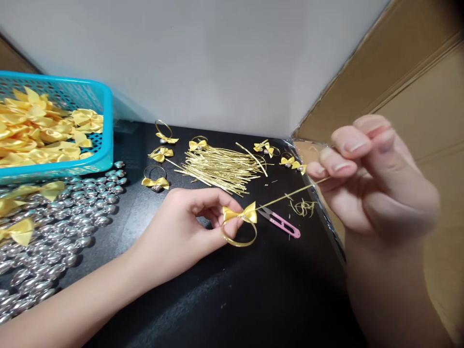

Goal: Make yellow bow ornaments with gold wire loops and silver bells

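My left hand [188,227] pinches a small yellow satin bow [239,214] with a gold wire loop [239,239] hanging below it, just above the black table [253,295]. From the bow a gold wire end [286,194] runs up to the right, where my right hand [377,179] pinches it between thumb and fingers, raised close to the camera. Pink thread snips [284,223] lie on the table right behind the bow.
A turquoise basket [105,145] full of yellow bows stands at the back left. Silver heart charms [65,217] spread below it. A pile of gold wires [221,166] and several finished bow rings [155,179] lie at the back. A cardboard wall [416,77] rises at right.
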Demonstrator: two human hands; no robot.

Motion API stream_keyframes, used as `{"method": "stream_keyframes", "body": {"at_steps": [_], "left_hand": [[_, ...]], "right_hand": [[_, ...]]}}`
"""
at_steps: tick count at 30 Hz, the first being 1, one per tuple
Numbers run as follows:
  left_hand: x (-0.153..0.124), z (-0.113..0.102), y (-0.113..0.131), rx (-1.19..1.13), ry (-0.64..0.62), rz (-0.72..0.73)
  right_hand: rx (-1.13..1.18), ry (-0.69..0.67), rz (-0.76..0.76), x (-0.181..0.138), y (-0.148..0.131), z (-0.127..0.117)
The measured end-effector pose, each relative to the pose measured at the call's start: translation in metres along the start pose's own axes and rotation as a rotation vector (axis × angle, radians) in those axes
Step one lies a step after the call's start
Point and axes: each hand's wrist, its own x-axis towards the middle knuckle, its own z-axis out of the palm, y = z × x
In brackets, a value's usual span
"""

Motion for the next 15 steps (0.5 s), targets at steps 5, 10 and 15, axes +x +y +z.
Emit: {"method": "stream_keyframes", "body": {"at_steps": [5,10,15], "left_hand": [[0.000,0.000,0.002,0.000,0.003,-0.045],[0.002,0.000,-0.006,-0.019,-0.131,-0.182],[0.013,0.002,-0.022,-0.197,-0.430,-0.500]], "right_hand": [[0.017,-0.018,0.000,-0.008,-0.008,0.003],[-0.016,-0.013,-0.051,-0.001,0.007,0.006],[-0.419,-0.078,-0.028,0.028,0.065,-0.004]]}}
